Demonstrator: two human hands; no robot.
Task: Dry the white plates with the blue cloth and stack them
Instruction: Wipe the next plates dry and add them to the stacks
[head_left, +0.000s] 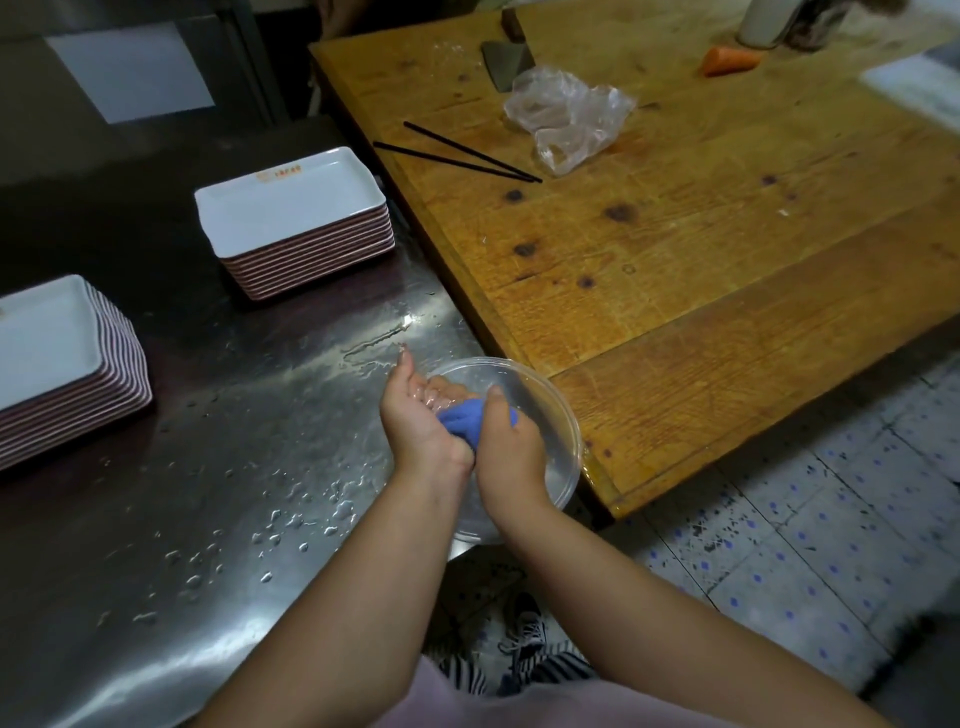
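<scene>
Blue cloth (470, 419) is bunched into a wad btwn both hands, over a clear plastic bowl (558, 410). Right hand (506, 447) has fingers and thumb curled round the wad, clamped on it from the right. Left hand (415, 413) is cupped palm-up under/against the cloth's left side; fingers look wet and partly curled round it, fingertips pointing away from the person. Both hands touch each other at the wad.

Bowl sits at the right edge of a steel counter (218, 467), just beside the corner of a wooden table (727, 249); can't tell if it rests partly on both. Counter surface is wet, w/ droplets scattered near the forearms and a streak of water just beyond the bowl.

Two stacks of white rectangular plates w/ reddish-brown undersides stand on the counter, well apart from the hands. Far stack (296, 221) is near the table edge, top plate showing a small orange mark on its far rim. Near stack (62, 364) is at the left, partly cut off by the frame edge, its plates fanned slightly.

On the wooden table: two black chopsticks (457, 153) lying roughly parallel, a crumpled clear plastic bag (569, 117) beside them, a cleaver (506, 60) partly under the bag, and a carrot piece (730, 60) further right. Tiled floor w/ blue dots at lower right; a sneaker (527, 629) shows below the counter edge.
</scene>
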